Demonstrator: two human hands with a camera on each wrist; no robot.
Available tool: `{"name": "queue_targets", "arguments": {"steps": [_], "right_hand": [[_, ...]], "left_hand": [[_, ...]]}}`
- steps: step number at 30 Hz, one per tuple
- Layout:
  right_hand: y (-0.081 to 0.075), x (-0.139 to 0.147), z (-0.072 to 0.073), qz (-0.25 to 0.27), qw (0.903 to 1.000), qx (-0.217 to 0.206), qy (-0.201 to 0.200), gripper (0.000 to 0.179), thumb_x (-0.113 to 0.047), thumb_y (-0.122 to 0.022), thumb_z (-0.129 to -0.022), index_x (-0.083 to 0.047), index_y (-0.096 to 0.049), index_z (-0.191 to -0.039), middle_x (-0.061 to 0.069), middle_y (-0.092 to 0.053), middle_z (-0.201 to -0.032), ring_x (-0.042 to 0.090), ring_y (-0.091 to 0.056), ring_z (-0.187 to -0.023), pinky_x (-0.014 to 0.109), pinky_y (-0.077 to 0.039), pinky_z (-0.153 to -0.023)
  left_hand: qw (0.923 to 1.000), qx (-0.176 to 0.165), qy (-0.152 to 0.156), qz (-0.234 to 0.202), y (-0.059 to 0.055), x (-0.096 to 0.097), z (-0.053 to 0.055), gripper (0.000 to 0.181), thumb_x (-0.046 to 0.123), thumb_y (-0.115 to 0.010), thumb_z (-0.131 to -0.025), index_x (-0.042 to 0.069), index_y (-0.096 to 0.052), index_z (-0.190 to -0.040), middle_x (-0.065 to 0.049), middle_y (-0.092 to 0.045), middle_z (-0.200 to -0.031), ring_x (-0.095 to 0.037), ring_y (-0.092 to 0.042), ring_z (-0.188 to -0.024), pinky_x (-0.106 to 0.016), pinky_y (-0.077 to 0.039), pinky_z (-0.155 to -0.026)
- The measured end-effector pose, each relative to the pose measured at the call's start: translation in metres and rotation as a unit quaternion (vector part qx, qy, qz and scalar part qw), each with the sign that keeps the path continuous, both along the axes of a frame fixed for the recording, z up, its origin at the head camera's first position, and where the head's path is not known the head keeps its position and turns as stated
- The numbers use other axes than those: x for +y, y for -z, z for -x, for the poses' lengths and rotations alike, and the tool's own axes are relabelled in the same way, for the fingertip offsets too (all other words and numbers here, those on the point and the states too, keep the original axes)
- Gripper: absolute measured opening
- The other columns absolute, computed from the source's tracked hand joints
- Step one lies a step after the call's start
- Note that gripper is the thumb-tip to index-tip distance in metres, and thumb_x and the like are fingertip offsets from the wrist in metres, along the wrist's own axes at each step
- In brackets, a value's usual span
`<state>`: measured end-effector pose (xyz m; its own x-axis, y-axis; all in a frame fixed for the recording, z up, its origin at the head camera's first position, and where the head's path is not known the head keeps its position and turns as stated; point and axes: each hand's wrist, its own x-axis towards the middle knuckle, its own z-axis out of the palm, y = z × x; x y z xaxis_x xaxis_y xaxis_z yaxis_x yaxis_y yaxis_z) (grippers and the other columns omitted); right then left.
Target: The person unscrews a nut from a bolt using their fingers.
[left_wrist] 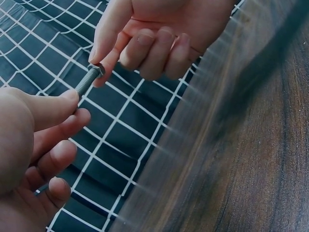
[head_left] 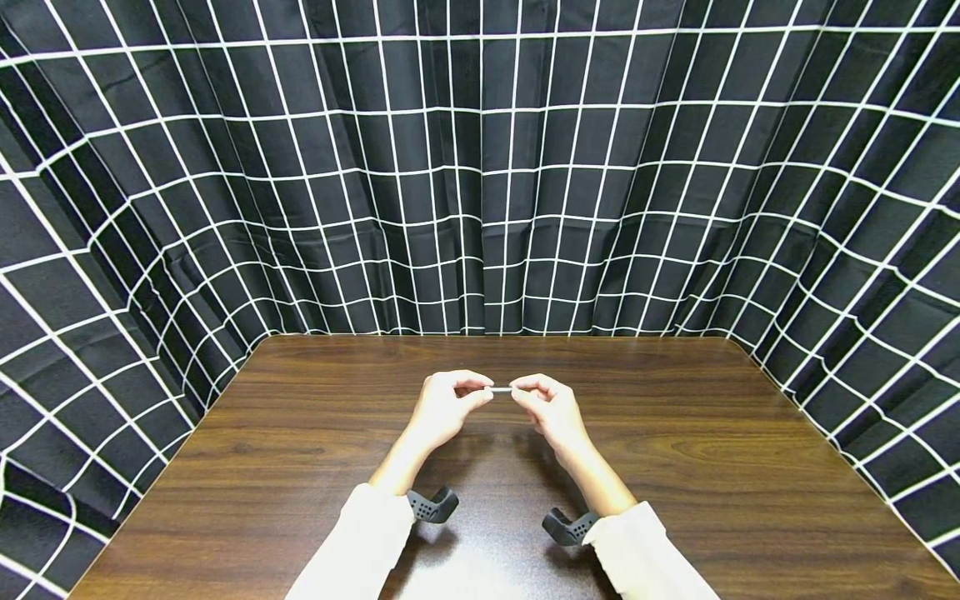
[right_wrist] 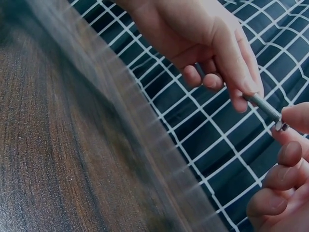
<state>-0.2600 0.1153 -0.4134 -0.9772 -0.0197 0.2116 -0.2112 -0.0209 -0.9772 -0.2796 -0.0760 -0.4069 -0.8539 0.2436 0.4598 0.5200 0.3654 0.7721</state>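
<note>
A slim grey threaded bolt point(head_left: 501, 389) is held level above the table, spanning the gap between both hands. My left hand point(head_left: 442, 410) pinches one end of its shank between thumb and index finger. At the opposite end, the thumb and index finger of my right hand point(head_left: 553, 414) pinch around a small hex-shaped piece on the bolt point(right_wrist: 267, 107). Threads show along the middle of the bolt in both wrist views. The other fingers of each hand curl loosely, away from the metal. Fingertips partly cover both ends.
Below the hands lies a dark brown wood-grain table point(head_left: 720, 467). A black curtain with a white grid point(head_left: 495, 167) surrounds its back and sides. Dark wrist mounts point(head_left: 433, 505) sit on both wrists, just above the tabletop, beside white sleeves point(head_left: 360, 542).
</note>
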Motion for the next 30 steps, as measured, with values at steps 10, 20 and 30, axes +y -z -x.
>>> {"name": "queue_targets", "arguments": {"steps": [10,20,30], "right_hand": [[-0.002,-0.002,-0.001,0.004,0.9996,0.027,-0.007,0.021,0.008,-0.064,-0.085,0.009,-0.063,-0.106,-0.005,-0.037,-0.053,0.004,-0.028,-0.042,0.019,-0.02,-0.04],[-0.002,-0.001,-0.001,-0.013,0.9988,0.046,-0.008,0.027,0.011,-0.065,-0.082,0.01,-0.063,-0.109,-0.005,-0.038,-0.053,0.005,-0.029,-0.043,0.02,-0.022,-0.042],[-0.015,0.0,-0.009,-0.022,0.9982,0.043,-0.035,0.026,0.013,-0.063,-0.083,0.012,-0.062,-0.109,-0.004,-0.04,-0.054,0.006,-0.031,-0.044,0.02,-0.024,-0.043]], "left_hand": [[0.9999,-0.001,-0.004,-0.011,0.002,0.0,0.001,0.014,0.01,-0.075,-0.083,0.006,-0.075,-0.097,0.001,-0.074,-0.086,-0.008,-0.062,-0.068,-0.026,-0.048,-0.06],[0.9999,0.0,-0.003,-0.012,0.001,0.0,0.001,0.015,0.01,-0.075,-0.084,0.005,-0.074,-0.098,0.0,-0.074,-0.086,-0.009,-0.064,-0.069,-0.026,-0.049,-0.062],[0.9999,-0.008,-0.002,-0.013,-0.001,0.0,-0.001,0.014,0.01,-0.075,-0.083,0.006,-0.075,-0.097,0.0,-0.073,-0.086,-0.009,-0.063,-0.07,-0.026,-0.049,-0.063]]}}
